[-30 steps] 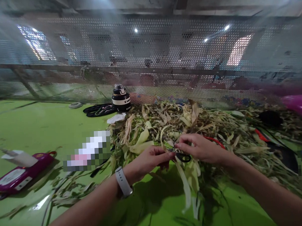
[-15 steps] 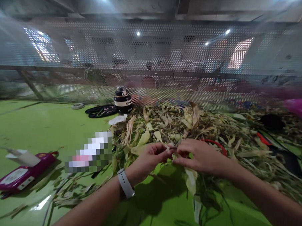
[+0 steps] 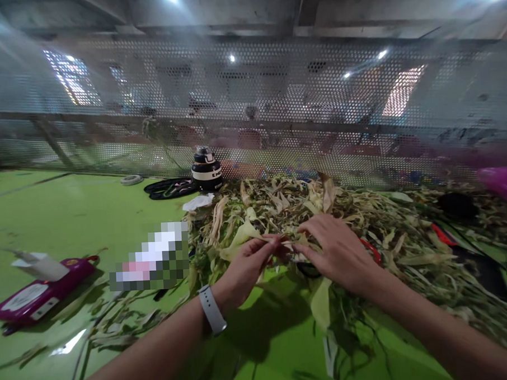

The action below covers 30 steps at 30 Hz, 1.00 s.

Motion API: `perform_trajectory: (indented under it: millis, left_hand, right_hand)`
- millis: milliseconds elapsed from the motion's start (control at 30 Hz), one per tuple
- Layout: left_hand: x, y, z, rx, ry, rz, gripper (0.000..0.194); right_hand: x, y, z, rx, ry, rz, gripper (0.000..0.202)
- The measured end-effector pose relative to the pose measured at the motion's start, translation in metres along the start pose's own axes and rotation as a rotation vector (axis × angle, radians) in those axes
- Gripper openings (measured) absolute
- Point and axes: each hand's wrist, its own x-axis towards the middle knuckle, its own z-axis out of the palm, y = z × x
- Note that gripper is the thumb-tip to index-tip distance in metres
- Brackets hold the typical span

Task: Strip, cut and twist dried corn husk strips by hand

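My left hand, with a pale watch strap at its wrist, is closed in a pinch on a thin dry husk strip. Close to its right, my right hand has thumb and forefinger apart, with no thing visible between them. Under that hand's thumb shows a dark loop, too covered to name. A red curved band peeks out behind the right hand. Beyond both hands lies a heap of dry corn husks, and a broad pale green husk hangs below the right hand.
On the green table stand a black bottle and a purple power strip with a white plug. A black flat item, white tissue and tape roll lie there too. Behind runs a perforated metal screen.
My right hand has lifted slightly away from my left, and its fingers have spread. The dark loop now shows beneath it. My left hand keeps its pinch.
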Motion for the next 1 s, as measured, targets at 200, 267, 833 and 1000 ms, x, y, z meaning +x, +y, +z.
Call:
perform_trajectory:
  millis: [200,267,833,1000]
  left_hand:
    - [-0.002,-0.002,0.004,-0.086,-0.043,0.012,0.021]
    - [-0.003,-0.003,0.004,-0.024,-0.044,0.016,0.021]
    - [-0.011,0.011,0.011,0.274,-0.012,0.128,0.013]
    - [-0.008,0.011,0.01,0.192,-0.058,0.098,0.015]
  right_hand:
    - [-0.006,-0.019,0.0,-0.069,0.254,-0.08,0.018]
    - [-0.004,-0.018,0.002,-0.03,0.178,-0.028,0.024]
    - [0.001,-0.007,0.011,0.143,0.014,-0.004,0.016]
    - [0.001,-0.005,0.01,0.143,0.05,0.017,0.014]
